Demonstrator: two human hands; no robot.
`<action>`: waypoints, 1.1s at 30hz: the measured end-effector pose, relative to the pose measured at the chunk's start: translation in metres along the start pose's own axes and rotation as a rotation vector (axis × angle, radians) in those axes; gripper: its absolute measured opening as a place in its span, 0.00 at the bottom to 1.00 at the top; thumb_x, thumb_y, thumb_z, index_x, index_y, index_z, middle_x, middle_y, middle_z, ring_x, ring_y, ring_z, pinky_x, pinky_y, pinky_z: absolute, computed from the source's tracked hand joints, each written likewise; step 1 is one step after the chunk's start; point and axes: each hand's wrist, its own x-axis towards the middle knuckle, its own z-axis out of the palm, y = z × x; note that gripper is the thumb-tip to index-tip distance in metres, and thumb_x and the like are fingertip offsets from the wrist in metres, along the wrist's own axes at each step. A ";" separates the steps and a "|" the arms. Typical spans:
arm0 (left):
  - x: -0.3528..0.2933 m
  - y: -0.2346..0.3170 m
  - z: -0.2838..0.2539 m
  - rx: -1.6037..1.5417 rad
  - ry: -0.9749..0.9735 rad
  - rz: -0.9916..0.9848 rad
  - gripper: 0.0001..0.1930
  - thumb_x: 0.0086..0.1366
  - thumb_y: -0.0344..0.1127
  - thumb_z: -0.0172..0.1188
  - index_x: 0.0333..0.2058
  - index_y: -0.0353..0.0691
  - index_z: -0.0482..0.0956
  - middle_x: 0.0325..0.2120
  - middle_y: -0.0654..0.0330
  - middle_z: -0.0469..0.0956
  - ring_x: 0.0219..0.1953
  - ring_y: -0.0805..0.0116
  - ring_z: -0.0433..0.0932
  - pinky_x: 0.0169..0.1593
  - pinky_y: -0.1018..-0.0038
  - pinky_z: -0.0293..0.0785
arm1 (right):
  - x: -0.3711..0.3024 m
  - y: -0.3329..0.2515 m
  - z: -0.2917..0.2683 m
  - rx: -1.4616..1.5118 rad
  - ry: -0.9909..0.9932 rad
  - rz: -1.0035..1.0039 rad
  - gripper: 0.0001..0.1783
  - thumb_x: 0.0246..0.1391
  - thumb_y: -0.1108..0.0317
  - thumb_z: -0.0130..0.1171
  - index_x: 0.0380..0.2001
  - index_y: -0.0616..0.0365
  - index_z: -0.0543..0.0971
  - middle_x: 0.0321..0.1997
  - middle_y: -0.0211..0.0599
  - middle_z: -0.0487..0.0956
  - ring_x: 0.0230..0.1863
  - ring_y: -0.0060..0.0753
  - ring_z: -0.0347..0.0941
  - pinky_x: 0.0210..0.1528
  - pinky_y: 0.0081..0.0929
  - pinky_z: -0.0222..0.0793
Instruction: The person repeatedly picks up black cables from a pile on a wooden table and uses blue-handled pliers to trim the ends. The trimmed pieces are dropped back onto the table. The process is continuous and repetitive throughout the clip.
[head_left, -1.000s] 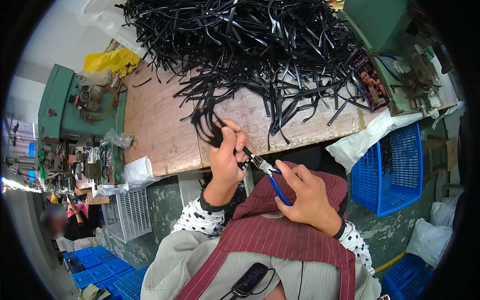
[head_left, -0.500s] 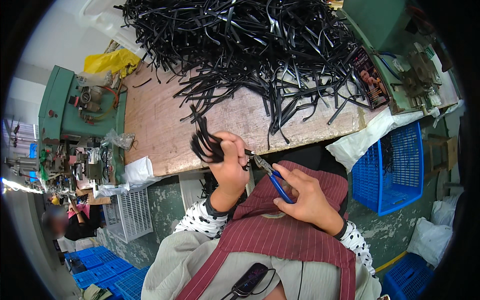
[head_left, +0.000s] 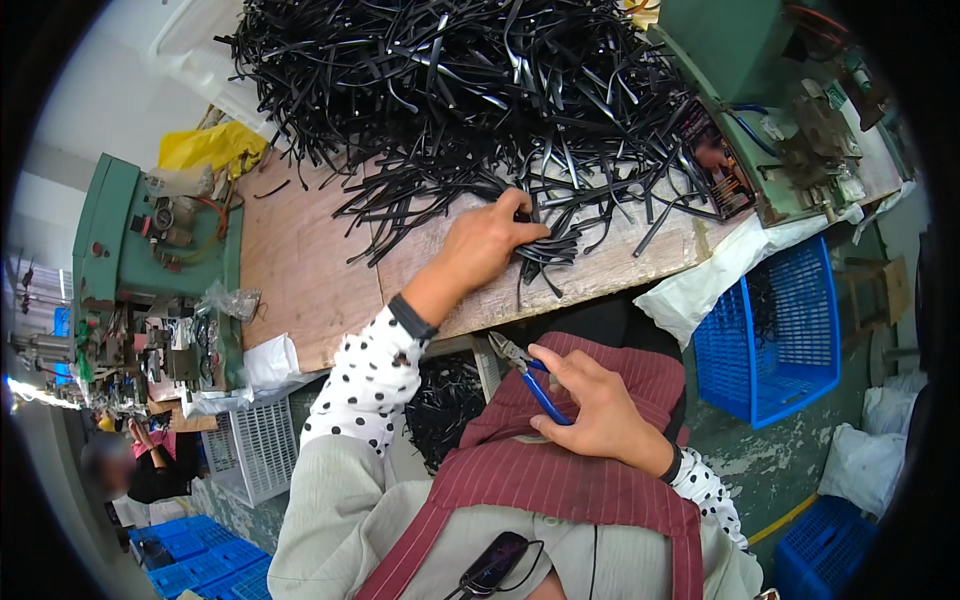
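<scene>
A big heap of thin black strips with bent ends, which look like eyeglass temples (head_left: 450,90), covers the far part of the wooden table (head_left: 310,230). Over the heap's near edge, my left hand (head_left: 485,240) reaches forward with its fingers curled round a bunch of temples (head_left: 550,248); part of the bunch is hidden under the fingers. Above my lap, my right hand (head_left: 605,405) holds a pair of cutting pliers (head_left: 537,385) with blue handles. Their metal jaws point up and left, slightly parted, with nothing between them.
Green machines (head_left: 150,230) stand at the left and right ends of the table. A blue crate (head_left: 770,340) is on the right, a white crate (head_left: 255,450) on the left. Black pieces (head_left: 440,405) lie under the table edge. Another person (head_left: 165,455) sits far left.
My left hand has moved from in front of the pliers up and forward to the heap's near edge. The pliers have come away from the bunch and stay in my right hand.
</scene>
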 end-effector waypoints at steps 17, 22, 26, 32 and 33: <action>-0.089 -0.002 0.021 -0.630 0.559 -0.695 0.11 0.68 0.38 0.60 0.33 0.36 0.74 0.21 0.67 0.69 0.23 0.79 0.65 0.28 0.82 0.61 | 0.007 0.006 0.000 -0.036 0.043 -0.023 0.47 0.35 0.64 0.72 0.63 0.53 0.66 0.34 0.39 0.71 0.34 0.40 0.75 0.36 0.35 0.74; -0.081 0.036 -0.021 -1.777 0.491 -0.877 0.15 0.72 0.46 0.52 0.35 0.40 0.72 0.24 0.65 0.71 0.17 0.80 0.62 0.21 0.82 0.62 | 0.011 0.005 -0.002 -0.243 0.126 -0.057 0.45 0.34 0.64 0.71 0.61 0.53 0.69 0.37 0.40 0.71 0.35 0.42 0.74 0.35 0.35 0.73; -0.077 0.039 -0.028 -2.357 0.284 -0.664 0.18 0.75 0.49 0.42 0.36 0.40 0.70 0.21 0.66 0.66 0.15 0.82 0.60 0.19 0.83 0.61 | 0.014 -0.006 -0.006 -0.379 0.156 -0.131 0.45 0.32 0.65 0.71 0.60 0.54 0.70 0.38 0.41 0.72 0.36 0.42 0.72 0.35 0.34 0.70; -0.079 0.043 -0.031 -2.412 0.158 -0.626 0.18 0.76 0.48 0.40 0.35 0.39 0.68 0.19 0.66 0.64 0.14 0.83 0.59 0.16 0.85 0.60 | 0.015 -0.008 -0.006 -0.438 0.131 -0.177 0.46 0.31 0.66 0.71 0.60 0.54 0.70 0.39 0.40 0.72 0.35 0.42 0.71 0.35 0.34 0.70; -0.080 0.044 -0.031 -2.426 0.138 -0.639 0.18 0.76 0.48 0.40 0.35 0.39 0.69 0.19 0.66 0.65 0.14 0.83 0.59 0.16 0.85 0.59 | 0.015 -0.010 -0.007 -0.446 0.122 -0.170 0.45 0.31 0.67 0.71 0.60 0.53 0.70 0.39 0.40 0.71 0.35 0.41 0.71 0.34 0.34 0.70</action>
